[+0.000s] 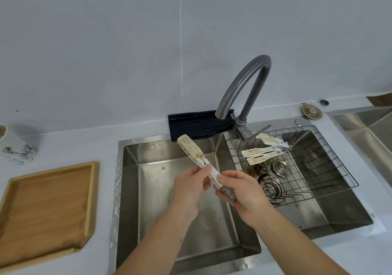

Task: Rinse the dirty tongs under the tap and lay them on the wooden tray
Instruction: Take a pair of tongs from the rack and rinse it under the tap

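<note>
Evidently pre-rinse, both the left hand (189, 186) and right hand (239, 192) are closed around the stained white plastic tongs (198, 158) over the steel sink (148, 181), needing the dry grey arched tap (244, 83) turned on.

Bright even daylight, soft shadows, wide-angle edge bending, slight blur throughout
</note>
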The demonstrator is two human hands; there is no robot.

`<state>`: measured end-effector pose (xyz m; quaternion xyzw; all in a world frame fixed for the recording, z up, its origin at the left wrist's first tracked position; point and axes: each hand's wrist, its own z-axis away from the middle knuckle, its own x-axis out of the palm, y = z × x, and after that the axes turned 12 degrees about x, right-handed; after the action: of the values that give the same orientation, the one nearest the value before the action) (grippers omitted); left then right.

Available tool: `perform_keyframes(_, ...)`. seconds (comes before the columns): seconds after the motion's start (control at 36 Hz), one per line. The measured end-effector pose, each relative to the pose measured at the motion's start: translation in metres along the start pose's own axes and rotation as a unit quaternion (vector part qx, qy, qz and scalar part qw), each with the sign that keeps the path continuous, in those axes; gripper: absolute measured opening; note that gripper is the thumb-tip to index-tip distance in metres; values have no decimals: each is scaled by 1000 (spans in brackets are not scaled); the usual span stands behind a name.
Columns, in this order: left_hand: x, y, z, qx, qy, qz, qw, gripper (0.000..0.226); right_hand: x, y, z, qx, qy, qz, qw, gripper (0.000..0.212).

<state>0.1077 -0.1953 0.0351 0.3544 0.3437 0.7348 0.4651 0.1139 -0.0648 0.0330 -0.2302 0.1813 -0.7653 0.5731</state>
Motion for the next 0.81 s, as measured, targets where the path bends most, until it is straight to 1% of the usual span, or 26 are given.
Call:
perform_keyframes(0.08, 2, 2, -2, 6, -4, -1, 1000, 7, -3, -3, -1, 4, -20, 16, 1000, 28)
perform_keyframes(0.19, 5, 3, -6, 18, -5, -7, 1000, 6, -10, -17, -2, 2, -33, 79, 996, 30)
perform_keyframes(0.28, 6, 5, -8, 26, -6, -16, 1000, 7, -23, -38, -9, -32, 6, 138, 990, 34)
perform_keyframes(0.33, 5, 5, -11, 25, -4, -31, 999, 10, -34, -57, -12, -84, 59, 214, 971, 36)
perform_keyframes(0.39, 2, 4, -14, 21, -1, -41, 999, 15, -42, -78, -14, -152, 130, 319, 926, 40)
perform_keyframes(0.44, 1, 3, -16, 17, 2, -47, 999, 19, -50, -99, -20, -210, 187, 418, 864, 44)
perform_keyframes(0.5, 0, 1, -18, 15, 3, -47, 999, 16, -58, -119, -33, -239, 228, 483, 811, 47)
perform_keyframes(0.58, 0, 0, -21, 16, 1, -44, 999, 9, -72, -145, -59, -245, 263, 553, 752, 49)
perform_keyframes(0.69, -1, -1, -22, 11, 5, -41, 999, 9, -83, -167, -83, -203, 277, 623, 703, 48)
perform_keyframes(0.81, -2, 0, -23, 9, 5, -44, 999, 9, -83, -177, -90, -189, 289, 684, 643, 38)
